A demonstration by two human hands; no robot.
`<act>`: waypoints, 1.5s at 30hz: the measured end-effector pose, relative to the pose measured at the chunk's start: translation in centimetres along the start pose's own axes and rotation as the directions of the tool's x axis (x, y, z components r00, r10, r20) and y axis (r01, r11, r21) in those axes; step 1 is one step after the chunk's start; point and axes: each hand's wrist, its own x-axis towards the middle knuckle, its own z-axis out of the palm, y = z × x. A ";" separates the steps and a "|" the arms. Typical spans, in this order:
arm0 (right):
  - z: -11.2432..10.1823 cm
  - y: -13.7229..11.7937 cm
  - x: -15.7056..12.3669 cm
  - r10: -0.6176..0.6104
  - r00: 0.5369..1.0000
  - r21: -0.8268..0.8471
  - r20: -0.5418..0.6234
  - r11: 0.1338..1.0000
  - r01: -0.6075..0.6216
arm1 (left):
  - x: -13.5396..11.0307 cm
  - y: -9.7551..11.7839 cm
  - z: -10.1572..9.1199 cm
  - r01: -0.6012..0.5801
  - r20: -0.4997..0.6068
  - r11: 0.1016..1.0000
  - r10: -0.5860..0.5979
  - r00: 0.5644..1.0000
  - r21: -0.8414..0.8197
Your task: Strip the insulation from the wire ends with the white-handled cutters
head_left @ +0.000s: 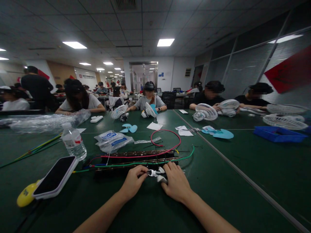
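My left hand [133, 182] and my right hand [176, 183] meet low in the middle of the green table [218, 181]. Both are closed around a small white-handled tool with metal jaws, like cutters [155, 174]; the left pinches near the jaws, the right covers the handles. Just beyond the hands lie long dark strips [136, 160] with red wire [167, 142], green wire [145, 164] and thin metal leads running along them.
A phone [55, 176] lies on a yellow object at the left, beside a water bottle [73, 142] and plastic bags [113, 139]. Several people sit across the table with white fans [206, 111] and blue fan blades [220, 133]. A blue tray [279, 134] is at the right.
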 end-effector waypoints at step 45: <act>0.5 -0.1 0.3 -0.011 0.999 0.005 -0.039 1.000 0.012 | -0.1 0.1 -0.1 -0.001 -0.010 1.000 0.002 1.000 0.008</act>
